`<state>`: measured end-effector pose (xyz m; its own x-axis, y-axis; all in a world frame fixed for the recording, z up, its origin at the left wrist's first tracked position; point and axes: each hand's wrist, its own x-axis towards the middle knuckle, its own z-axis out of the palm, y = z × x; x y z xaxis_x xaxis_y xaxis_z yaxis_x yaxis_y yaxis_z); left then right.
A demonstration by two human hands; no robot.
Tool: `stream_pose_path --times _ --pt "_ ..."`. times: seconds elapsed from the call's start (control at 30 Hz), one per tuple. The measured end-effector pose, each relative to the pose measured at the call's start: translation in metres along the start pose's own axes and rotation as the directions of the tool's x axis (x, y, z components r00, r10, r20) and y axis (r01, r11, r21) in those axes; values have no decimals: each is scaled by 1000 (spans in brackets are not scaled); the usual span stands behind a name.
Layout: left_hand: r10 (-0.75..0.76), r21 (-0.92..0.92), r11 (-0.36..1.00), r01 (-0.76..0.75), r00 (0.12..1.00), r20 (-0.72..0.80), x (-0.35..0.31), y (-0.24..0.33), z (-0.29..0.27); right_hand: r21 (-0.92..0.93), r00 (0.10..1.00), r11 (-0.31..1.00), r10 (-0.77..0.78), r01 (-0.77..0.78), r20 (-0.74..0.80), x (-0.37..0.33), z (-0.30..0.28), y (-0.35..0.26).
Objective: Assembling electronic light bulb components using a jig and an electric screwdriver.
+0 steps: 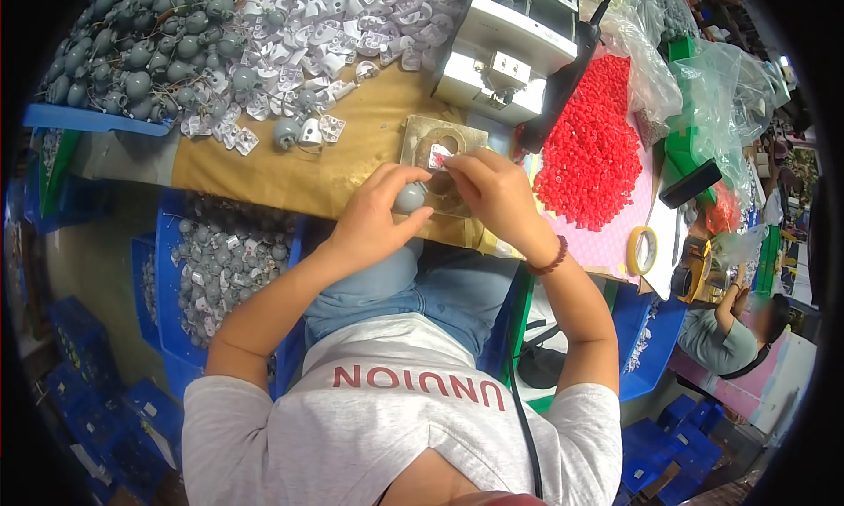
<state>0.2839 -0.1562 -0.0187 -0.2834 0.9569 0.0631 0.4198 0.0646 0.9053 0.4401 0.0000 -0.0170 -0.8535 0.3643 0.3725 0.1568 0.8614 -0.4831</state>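
A grey rounded plastic piece (409,198) is gripped between the thumb and fingers of my left hand (369,216). Directly beyond it is a small white plastic part (437,151) over the metal fixture plate (418,138), which has round openings. The fingertips of my right hand (499,192) pinch a small red plastic piece (440,160) against this white part. Whether the white part is joined to the grey piece cannot be made out. My fingers cover part of the plate.
Grey pieces with wires (136,84) and white parts (325,22) are heaped at the far left. A white press machine (510,44) stands beyond the plate. Red pieces (589,145) lie right, near a tape roll (642,249). A blue bin (167,269) sits below left; another person (725,339) sits far right.
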Motion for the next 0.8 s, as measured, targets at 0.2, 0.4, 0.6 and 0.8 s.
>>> stream_pose_path --times 0.2,0.4,0.6,0.8 --pt "232 308 926 -220 973 -3 0 -3 7 -173 993 979 -99 107 57 10 14 6" --pt "242 321 917 -236 970 21 2 -4 9 -306 990 949 -30 71 137 9 12 -5" --pt "250 300 921 -247 968 29 2 -3 9 -162 983 977 -155 139 -93 -1 19 12" --pt "241 337 911 -240 970 37 5 -5 7 -207 987 965 -160 160 18 6 21 12"
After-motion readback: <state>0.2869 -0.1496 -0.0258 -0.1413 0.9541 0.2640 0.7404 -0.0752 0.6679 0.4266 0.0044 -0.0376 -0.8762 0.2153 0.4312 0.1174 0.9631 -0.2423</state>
